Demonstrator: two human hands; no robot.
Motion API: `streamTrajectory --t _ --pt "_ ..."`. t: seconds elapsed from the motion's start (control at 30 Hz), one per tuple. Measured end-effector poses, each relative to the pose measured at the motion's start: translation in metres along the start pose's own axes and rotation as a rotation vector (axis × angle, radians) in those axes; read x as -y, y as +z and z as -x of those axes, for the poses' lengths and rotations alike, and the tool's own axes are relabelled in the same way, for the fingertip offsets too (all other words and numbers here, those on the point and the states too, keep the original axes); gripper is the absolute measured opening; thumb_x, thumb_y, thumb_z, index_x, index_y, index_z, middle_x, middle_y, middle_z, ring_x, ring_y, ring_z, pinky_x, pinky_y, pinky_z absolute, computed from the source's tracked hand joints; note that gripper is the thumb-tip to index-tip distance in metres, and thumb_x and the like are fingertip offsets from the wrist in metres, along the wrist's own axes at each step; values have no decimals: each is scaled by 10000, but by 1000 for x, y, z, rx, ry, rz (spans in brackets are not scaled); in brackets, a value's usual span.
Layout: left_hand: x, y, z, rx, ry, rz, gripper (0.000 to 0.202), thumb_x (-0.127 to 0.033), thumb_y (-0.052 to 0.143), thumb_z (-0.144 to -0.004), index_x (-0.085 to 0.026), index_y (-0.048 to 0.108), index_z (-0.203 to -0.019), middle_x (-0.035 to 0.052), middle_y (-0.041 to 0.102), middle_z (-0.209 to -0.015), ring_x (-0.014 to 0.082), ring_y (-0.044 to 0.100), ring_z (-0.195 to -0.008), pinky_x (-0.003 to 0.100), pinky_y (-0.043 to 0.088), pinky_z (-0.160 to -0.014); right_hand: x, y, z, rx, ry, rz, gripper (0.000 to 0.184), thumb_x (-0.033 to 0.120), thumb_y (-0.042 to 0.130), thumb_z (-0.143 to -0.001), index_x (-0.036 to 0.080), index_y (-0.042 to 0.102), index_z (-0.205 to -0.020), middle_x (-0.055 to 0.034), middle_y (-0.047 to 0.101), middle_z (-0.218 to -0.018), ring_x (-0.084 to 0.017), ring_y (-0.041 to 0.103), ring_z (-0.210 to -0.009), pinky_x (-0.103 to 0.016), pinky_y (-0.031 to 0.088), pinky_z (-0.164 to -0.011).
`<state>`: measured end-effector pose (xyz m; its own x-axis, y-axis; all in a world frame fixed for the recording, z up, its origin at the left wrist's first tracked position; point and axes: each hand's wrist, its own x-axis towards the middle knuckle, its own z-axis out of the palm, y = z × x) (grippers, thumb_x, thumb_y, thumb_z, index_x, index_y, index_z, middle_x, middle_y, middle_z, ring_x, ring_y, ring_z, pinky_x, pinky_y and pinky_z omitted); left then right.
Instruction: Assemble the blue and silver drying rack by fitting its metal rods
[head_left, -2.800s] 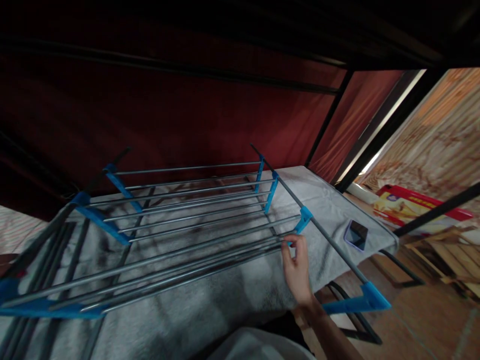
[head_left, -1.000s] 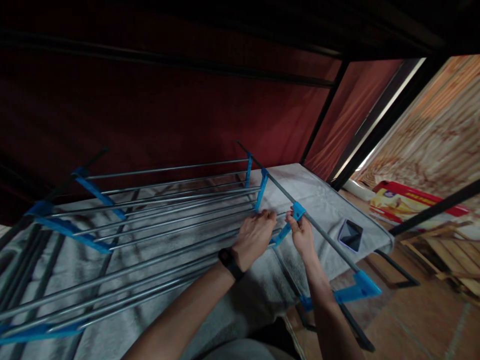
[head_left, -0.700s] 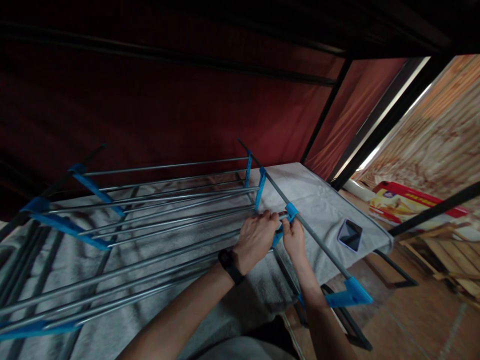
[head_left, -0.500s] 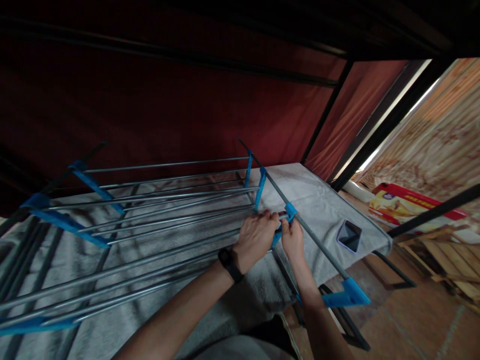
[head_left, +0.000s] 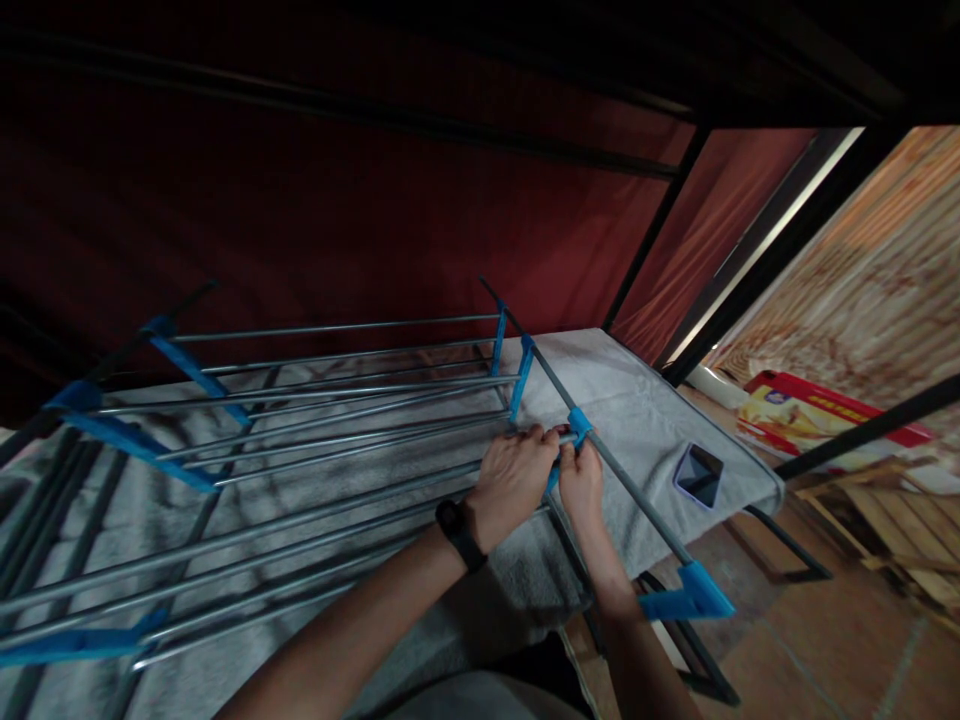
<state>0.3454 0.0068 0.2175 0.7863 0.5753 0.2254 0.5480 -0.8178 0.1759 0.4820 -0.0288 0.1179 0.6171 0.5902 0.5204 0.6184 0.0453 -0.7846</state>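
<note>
A metal rack (head_left: 315, 420) with grey rods and blue plastic brackets lies over a grey towel-covered bed (head_left: 645, 420). My left hand (head_left: 514, 478), a black band on its wrist, is closed around the end of a grey rod (head_left: 360, 500) by a blue bracket (head_left: 570, 440). Pressed close beside it, my right hand (head_left: 581, 482) is closed on that same blue bracket where it meets the rack's dark side rail (head_left: 630, 490).
A phone (head_left: 697, 475) lies on the towel near the bed's right edge. A red and yellow box (head_left: 817, 425) and wooden slats (head_left: 900, 520) sit on the tiled floor at right. Dark red curtains and black bed-frame bars enclose the far side.
My left hand came in and took hold of the rod end. Over the last second both hands have drawn closer together at the blue bracket, and the rack's right end shifted slightly left.
</note>
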Motion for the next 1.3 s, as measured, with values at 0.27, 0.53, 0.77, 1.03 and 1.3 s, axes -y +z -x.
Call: streamTrajectory --t 0.27,0.53,0.77,1.03,1.3 --pt "2 4 0 22 -8 12 332 -228 405 -1060 -212 539 -1364 104 687 -1169 225 698 -1046 348 528 -859 0 3 2 -21 37 0 294 444 407 -975 219 589 -1028 -114 666 -1014 -263 622 -962 -460 498 -950" --pt "1 0 -2 10 -10 11 312 -187 392 -1050 -205 589 -1292 80 704 -1097 224 709 -989 338 532 -794 0 3 3 -19 52 4 286 431 412 -979 213 589 -1033 -115 668 -1021 -264 626 -971 -473 500 -963" --pt "-1 -5 -1 2 -10 24 320 -187 378 -1055 -209 586 -1298 77 709 -1070 218 715 -966 332 528 -781 -1 2 3 -12 38 9 282 424 410 -976 216 596 -1016 -115 668 -1021 -266 621 -1000 -477 493 -978" --pt "0 -2 0 7 7 22 326 -183 376 -1056 -206 562 -1323 79 701 -1077 219 701 -1009 328 520 -805 2 0 4 -2 28 16 260 408 405 -981 222 585 -1003 -101 668 -977 -253 631 -929 -436 520 -901" --pt "3 2 1 21 25 25 309 -181 366 -1053 -186 560 -1294 83 691 -1137 222 687 -1015 342 515 -836 1 -1 4 32 39 -14 263 402 408 -981 219 592 -1018 -115 675 -1036 -261 638 -996 -444 503 -948"
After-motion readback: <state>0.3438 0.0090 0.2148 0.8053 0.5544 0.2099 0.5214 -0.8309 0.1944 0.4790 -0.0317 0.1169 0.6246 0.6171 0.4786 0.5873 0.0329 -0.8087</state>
